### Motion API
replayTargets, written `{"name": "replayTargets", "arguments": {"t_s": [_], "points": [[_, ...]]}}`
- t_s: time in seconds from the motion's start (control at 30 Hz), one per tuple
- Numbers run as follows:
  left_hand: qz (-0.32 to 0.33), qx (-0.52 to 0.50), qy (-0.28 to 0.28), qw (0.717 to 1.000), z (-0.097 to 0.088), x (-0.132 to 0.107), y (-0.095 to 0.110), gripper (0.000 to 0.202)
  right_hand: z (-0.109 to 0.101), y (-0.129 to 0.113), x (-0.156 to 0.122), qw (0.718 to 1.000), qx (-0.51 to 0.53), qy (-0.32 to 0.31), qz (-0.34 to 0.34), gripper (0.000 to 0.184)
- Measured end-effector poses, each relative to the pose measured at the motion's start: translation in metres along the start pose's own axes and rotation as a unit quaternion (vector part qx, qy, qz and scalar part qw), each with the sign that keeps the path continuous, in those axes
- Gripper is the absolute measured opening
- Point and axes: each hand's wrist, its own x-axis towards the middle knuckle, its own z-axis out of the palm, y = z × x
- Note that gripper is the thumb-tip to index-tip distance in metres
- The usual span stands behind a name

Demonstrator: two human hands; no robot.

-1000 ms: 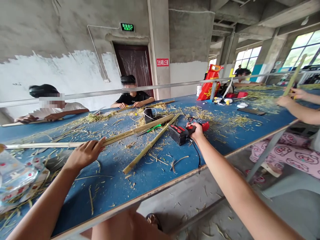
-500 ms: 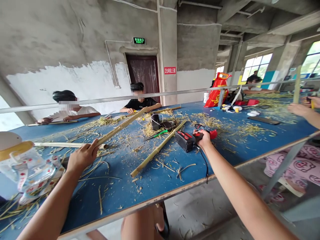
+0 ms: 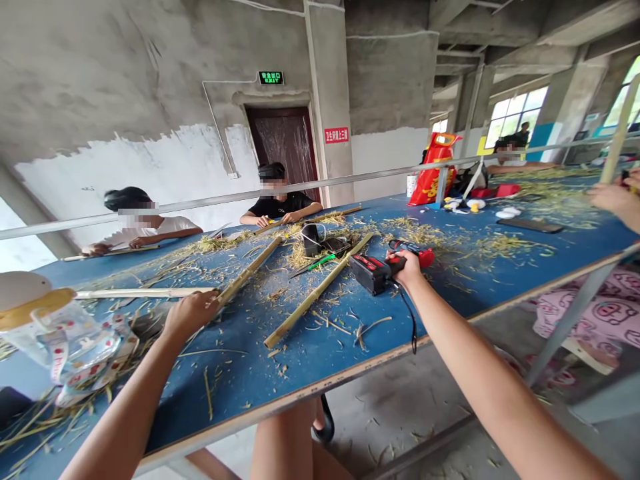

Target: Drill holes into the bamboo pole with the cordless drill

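Note:
My left hand (image 3: 193, 312) has its fingers curled at the near end of a bamboo stick (image 3: 253, 267), which lies slantwise on the blue table. A paler stick (image 3: 145, 292) reaches close to the same fingers from the left. My right hand (image 3: 407, 265) is wrapped round the handle of a red and black cordless drill (image 3: 370, 272), its battery end toward the left and a dark strap hanging down. Between my hands lies a second bamboo stick (image 3: 317, 293). Beyond it is a green-handled tool (image 3: 321, 262) beside a black object (image 3: 311, 240) with a white cord.
Shavings (image 3: 425, 235) litter the blue table (image 3: 235, 387). At left stands a clear patterned bag (image 3: 85, 353). A metal rail (image 3: 210, 201) crosses above the table. Co-workers sit opposite; another person's hand (image 3: 615, 199) holds a stick at right. A red bag (image 3: 434, 170) stands farther back.
My left hand has lowered the bamboo stick from a raised slant down to the table, moving slightly right and down. My right hand with the drill has hardly moved.

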Motion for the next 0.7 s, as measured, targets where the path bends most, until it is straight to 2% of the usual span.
{"name": "replayTargets", "arguments": {"t_s": [0.13, 0.23, 0.3, 0.33, 0.4, 0.47, 0.53, 0.63, 0.7], "points": [[0.077, -0.027, 0.0, 0.997, -0.004, -0.01, 0.042, 0.045, 0.001, 0.0, -0.001, 1.0, 0.009, -0.001, 0.0, 0.015], [0.203, -0.078, -0.057, 0.974, -0.002, -0.027, 0.091, 0.05, 0.001, 0.0, -0.002, 1.0, 0.011, -0.003, 0.0, 0.015], [0.281, -0.041, -0.062, 0.957, 0.006, -0.038, 0.123, 0.054, 0.001, 0.0, -0.003, 1.0, 0.007, -0.004, 0.0, 0.015], [0.298, 0.002, -0.049, 0.953, 0.01, -0.042, 0.137, 0.055, 0.001, 0.001, -0.004, 1.0, 0.004, -0.004, -0.001, 0.015], [0.292, 0.023, -0.041, 0.955, 0.02, -0.044, 0.155, 0.041, 0.001, 0.0, -0.004, 1.0, -0.007, -0.005, 0.0, 0.015], [0.273, 0.029, -0.033, 0.961, 0.026, -0.041, 0.158, 0.032, -0.001, 0.0, -0.003, 1.0, -0.02, -0.006, 0.0, 0.015], [0.258, 0.025, -0.023, 0.966, 0.025, -0.036, 0.147, 0.031, -0.003, -0.001, 0.001, 0.999, -0.034, -0.008, -0.002, 0.015], [0.233, 0.012, 0.007, 0.972, 0.009, -0.029, 0.11, 0.037, -0.008, -0.001, 0.007, 0.998, -0.053, -0.022, -0.022, 0.015], [0.218, 0.002, 0.039, 0.975, -0.006, -0.023, 0.079, 0.04, -0.011, 0.0, 0.01, 0.995, -0.063, -0.046, -0.058, 0.014]]}}
